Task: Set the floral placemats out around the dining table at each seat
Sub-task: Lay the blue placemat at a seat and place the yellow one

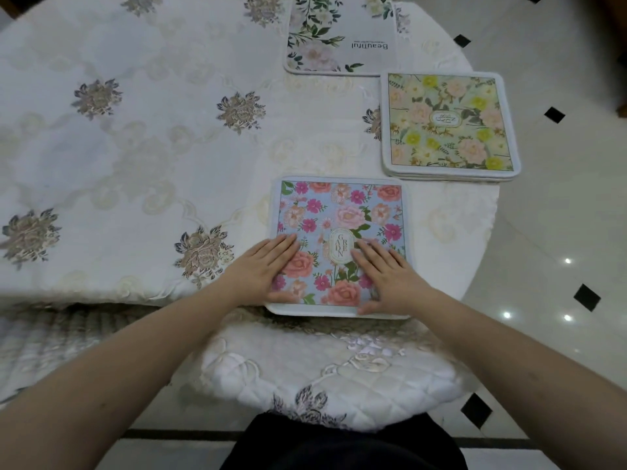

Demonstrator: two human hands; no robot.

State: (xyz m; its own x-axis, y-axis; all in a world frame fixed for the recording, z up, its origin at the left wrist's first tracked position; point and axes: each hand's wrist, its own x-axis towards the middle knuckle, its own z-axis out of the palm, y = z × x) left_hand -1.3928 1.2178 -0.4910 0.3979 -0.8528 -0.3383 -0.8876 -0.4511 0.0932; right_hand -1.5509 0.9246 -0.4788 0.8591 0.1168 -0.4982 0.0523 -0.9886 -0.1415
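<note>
Taking the blue placemat (pixel 342 232) with the pink roses as my marker, I read across from its left. Out that way is only the embroidered tablecloth (pixel 142 157), no mat on it as far as I can see. My left hand (pixel 263 269) lies flat on the mat's near-left part, fingers straight and together, thumb along the near edge, gripping nothing. My right hand (pixel 385 278) lies the same way on the near-right part, palm down, fingers straight, holding nothing. The mat sits at the table's near edge, its near border just over the lip.

Beyond it and to its right is a stack of green-and-yellow placemats (pixel 448 127), several thin white edges showing, close to the table's rim. Farther back from the blue mat lies a white leafy placemat (pixel 339 32) printed "Beautiful".

I judge these mats light, thin and padded, with a bound fabric border: they should bend a little but keep their shape. The quilted cloth ought to grip them, so lifting beats sliding. I would pinch the top of the stack at a corner or two opposite edges, peeling off one only.
</note>
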